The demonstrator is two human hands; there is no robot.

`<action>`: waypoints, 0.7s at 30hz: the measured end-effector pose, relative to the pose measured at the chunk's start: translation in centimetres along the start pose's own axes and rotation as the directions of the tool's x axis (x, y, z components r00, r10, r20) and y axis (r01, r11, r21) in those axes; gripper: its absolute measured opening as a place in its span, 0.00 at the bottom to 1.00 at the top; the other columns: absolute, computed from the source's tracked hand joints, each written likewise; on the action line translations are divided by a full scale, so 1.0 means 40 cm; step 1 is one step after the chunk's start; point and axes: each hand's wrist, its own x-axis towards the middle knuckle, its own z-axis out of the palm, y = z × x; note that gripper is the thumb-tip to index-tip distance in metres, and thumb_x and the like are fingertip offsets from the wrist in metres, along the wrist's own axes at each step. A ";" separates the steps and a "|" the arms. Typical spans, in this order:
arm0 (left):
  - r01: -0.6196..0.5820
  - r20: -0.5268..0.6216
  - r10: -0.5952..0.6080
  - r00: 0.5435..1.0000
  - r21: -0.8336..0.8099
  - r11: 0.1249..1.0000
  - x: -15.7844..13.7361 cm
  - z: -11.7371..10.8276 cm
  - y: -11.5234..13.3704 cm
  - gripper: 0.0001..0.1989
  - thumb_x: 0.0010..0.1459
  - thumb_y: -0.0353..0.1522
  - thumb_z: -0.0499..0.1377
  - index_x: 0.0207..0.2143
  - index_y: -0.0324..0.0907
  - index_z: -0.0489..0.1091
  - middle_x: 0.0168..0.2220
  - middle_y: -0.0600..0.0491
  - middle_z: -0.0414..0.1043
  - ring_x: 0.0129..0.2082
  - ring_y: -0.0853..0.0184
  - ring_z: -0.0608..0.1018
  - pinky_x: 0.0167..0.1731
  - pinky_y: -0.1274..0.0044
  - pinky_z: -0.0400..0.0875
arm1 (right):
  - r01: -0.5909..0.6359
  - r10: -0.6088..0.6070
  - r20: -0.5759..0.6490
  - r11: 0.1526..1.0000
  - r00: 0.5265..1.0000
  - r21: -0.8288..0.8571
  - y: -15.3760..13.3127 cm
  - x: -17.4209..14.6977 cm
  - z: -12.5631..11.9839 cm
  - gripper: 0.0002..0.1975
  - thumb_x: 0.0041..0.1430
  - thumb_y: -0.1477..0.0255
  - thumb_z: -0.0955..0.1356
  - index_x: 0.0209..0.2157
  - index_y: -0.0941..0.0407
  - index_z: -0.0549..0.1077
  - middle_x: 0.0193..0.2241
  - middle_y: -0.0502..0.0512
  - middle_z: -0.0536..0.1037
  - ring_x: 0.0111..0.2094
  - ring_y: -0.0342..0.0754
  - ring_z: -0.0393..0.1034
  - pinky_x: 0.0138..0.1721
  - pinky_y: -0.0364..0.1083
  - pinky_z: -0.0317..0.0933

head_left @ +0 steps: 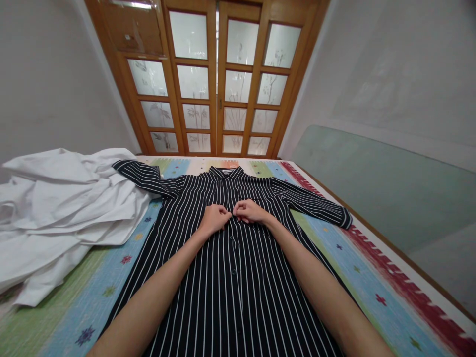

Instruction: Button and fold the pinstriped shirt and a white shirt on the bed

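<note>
A black shirt with white stripes (208, 277) lies face up, its collar at the far end and its sleeves spread to both sides. My left hand (215, 218) pinches the front placket at chest height. Right beside it, my right hand (250, 211) is closed on the same strip of cloth, fingertips nearly touching the left ones. Whatever small part sits between the fingertips is hidden. Below the hands, dark buttons (233, 271) run down the placket.
A heap of white cloth (67, 198) lies at the left, partly under the shirt's left-side sleeve. Beneath everything is a colourful patterned bedcover (334, 248). A pale green headboard-like panel (390, 183) stands along the right edge. Wooden glazed doors (215, 79) stand behind.
</note>
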 end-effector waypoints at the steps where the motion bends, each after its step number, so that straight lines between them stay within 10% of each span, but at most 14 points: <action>1: -0.051 -0.045 0.053 0.998 0.042 0.998 0.001 0.000 -0.007 0.09 0.53 0.28 0.58 0.22 0.39 0.73 0.17 0.56 0.71 0.19 0.70 0.75 0.26 0.79 0.68 | -0.003 0.003 -0.024 1.000 1.000 0.005 0.001 0.001 0.002 0.04 0.49 0.72 0.67 0.27 0.58 0.70 0.16 0.45 0.73 0.10 0.35 0.57 0.09 0.34 0.45; 12: -0.404 -0.125 0.477 0.870 0.372 0.835 -0.001 0.009 -0.047 0.10 0.57 0.25 0.54 0.38 0.41 0.73 0.41 0.47 0.71 0.45 0.61 0.73 0.48 0.68 0.69 | -0.006 -0.008 -0.186 0.997 0.983 -0.077 0.011 0.016 0.028 0.01 0.52 0.74 0.66 0.30 0.56 0.68 0.14 0.42 0.71 0.08 0.36 0.56 0.09 0.35 0.46; 21: -0.395 0.024 0.425 0.905 0.419 0.818 -0.016 0.007 -0.057 0.13 0.60 0.27 0.52 0.45 0.39 0.72 0.46 0.44 0.75 0.49 0.58 0.75 0.53 0.64 0.67 | -0.012 -0.174 -0.373 0.895 0.912 -0.447 0.009 -0.014 0.067 0.06 0.53 0.73 0.70 0.26 0.56 0.70 0.18 0.46 0.72 0.19 0.40 0.66 0.25 0.39 0.58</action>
